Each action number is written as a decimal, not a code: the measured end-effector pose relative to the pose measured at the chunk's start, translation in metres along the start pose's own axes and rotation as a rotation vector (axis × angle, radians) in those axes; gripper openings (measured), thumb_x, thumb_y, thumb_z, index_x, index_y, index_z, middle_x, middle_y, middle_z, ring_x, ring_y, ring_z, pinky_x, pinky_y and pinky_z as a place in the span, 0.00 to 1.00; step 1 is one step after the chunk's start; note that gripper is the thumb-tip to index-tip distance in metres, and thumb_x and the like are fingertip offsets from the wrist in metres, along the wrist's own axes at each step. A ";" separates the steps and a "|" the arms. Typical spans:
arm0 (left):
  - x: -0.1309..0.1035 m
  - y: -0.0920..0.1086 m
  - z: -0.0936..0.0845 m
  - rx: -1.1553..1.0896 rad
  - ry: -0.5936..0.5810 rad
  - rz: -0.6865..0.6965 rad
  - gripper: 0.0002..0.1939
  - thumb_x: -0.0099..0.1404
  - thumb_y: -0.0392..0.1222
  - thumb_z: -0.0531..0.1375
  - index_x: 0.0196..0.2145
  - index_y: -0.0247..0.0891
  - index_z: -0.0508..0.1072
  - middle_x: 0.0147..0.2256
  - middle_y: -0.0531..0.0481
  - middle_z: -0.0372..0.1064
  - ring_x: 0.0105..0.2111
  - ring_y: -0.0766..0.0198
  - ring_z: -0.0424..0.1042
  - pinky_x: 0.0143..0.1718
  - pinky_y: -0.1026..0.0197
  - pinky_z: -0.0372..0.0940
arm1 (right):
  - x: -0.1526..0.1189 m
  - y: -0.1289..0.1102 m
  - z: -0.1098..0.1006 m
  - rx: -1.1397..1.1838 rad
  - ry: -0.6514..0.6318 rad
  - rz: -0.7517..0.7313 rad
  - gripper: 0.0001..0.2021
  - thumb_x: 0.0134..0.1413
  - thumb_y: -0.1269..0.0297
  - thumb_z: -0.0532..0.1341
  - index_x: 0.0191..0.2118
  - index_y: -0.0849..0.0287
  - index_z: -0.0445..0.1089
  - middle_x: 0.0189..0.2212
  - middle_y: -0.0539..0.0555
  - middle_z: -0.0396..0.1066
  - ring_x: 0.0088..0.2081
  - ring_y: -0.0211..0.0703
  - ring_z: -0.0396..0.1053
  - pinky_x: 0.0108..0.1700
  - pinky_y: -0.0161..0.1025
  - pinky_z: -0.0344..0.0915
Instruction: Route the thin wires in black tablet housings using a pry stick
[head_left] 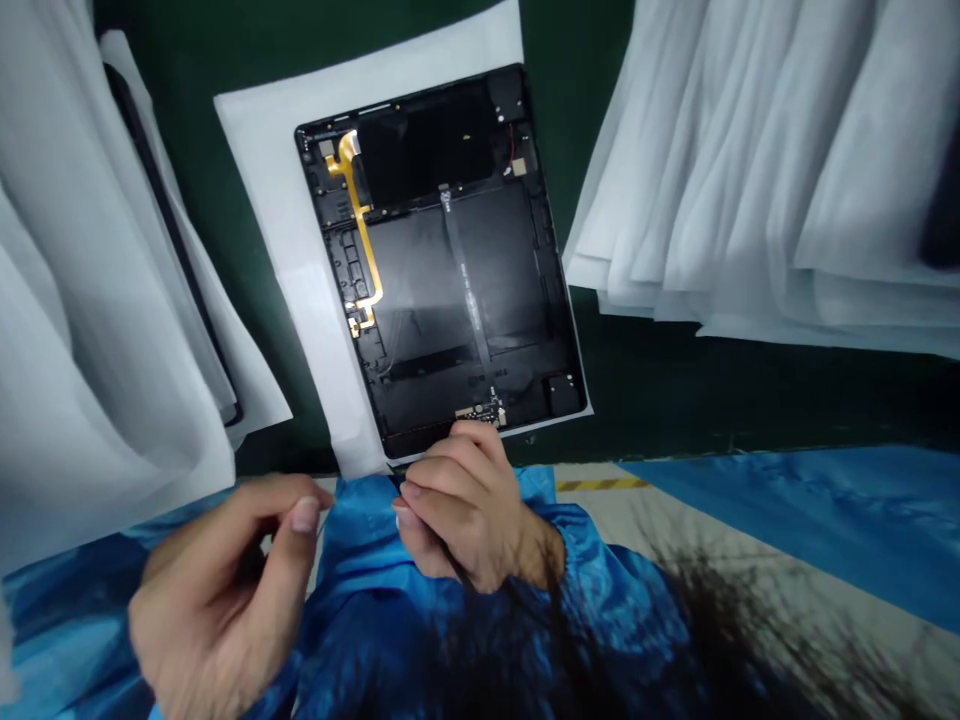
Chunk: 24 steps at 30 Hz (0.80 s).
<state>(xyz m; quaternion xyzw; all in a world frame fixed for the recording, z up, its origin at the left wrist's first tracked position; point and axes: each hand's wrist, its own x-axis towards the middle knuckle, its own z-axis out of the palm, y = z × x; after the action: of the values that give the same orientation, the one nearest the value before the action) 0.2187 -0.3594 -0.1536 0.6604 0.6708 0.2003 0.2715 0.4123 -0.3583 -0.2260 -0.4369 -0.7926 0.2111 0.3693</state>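
The dark green table (577, 60) was flanked left and right by draped white sheets (690, 150); pale floor (589, 505) was exposed past its near edge. On a white liner (277, 230), an open black casing (562, 340) was laid, an orange ribbon cable (364, 240) contained at left. A slim dark tool (454, 566) was gripped in the right hand (469, 505); whether anything was pinched by the left hand's (225, 590) curled fingers could not be told.

An opened tablet casing (427, 280), green bench (585, 80) and striped floor tape (600, 485) suggest an electronics workshop.
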 end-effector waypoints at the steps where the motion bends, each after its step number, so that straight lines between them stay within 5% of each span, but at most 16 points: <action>1: 0.002 0.004 0.000 -0.010 -0.045 -0.083 0.09 0.65 0.44 0.57 0.32 0.56 0.78 0.18 0.59 0.67 0.14 0.63 0.64 0.12 0.62 0.60 | 0.000 0.000 0.001 0.032 0.052 -0.003 0.03 0.62 0.68 0.58 0.35 0.55 0.65 0.28 0.46 0.72 0.31 0.37 0.67 0.41 0.46 0.67; 4: 0.015 0.011 0.005 -0.050 -0.171 -0.226 0.15 0.68 0.50 0.57 0.25 0.48 0.74 0.15 0.58 0.61 0.13 0.67 0.59 0.10 0.66 0.56 | 0.002 0.001 0.000 0.063 0.101 -0.004 0.05 0.62 0.70 0.58 0.33 0.54 0.66 0.28 0.46 0.71 0.30 0.37 0.65 0.41 0.45 0.66; 11: 0.042 0.017 0.009 -0.137 -0.423 -0.405 0.20 0.62 0.61 0.60 0.27 0.43 0.79 0.19 0.55 0.67 0.18 0.68 0.62 0.16 0.68 0.58 | 0.002 0.002 -0.015 0.119 -0.014 -0.008 0.04 0.62 0.71 0.60 0.36 0.59 0.70 0.29 0.49 0.73 0.35 0.38 0.65 0.47 0.43 0.67; 16: 0.053 0.028 0.009 -0.133 -0.492 -0.610 0.24 0.55 0.66 0.61 0.27 0.40 0.79 0.18 0.54 0.64 0.19 0.68 0.58 0.18 0.67 0.53 | 0.001 0.006 -0.013 0.140 0.036 -0.064 0.05 0.60 0.72 0.62 0.32 0.61 0.70 0.30 0.51 0.71 0.35 0.39 0.64 0.46 0.43 0.65; 24: 0.060 0.035 0.009 -0.102 -0.508 -0.636 0.22 0.53 0.64 0.61 0.24 0.41 0.78 0.20 0.53 0.66 0.19 0.69 0.53 0.17 0.67 0.50 | 0.004 0.011 -0.017 0.146 0.045 -0.124 0.05 0.60 0.70 0.62 0.32 0.60 0.70 0.26 0.50 0.70 0.33 0.39 0.63 0.44 0.42 0.65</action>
<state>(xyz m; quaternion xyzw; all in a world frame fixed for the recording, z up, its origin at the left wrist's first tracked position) 0.2532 -0.2992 -0.1445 0.4341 0.7425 -0.0300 0.5093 0.4301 -0.3483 -0.2207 -0.3634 -0.7922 0.2352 0.4302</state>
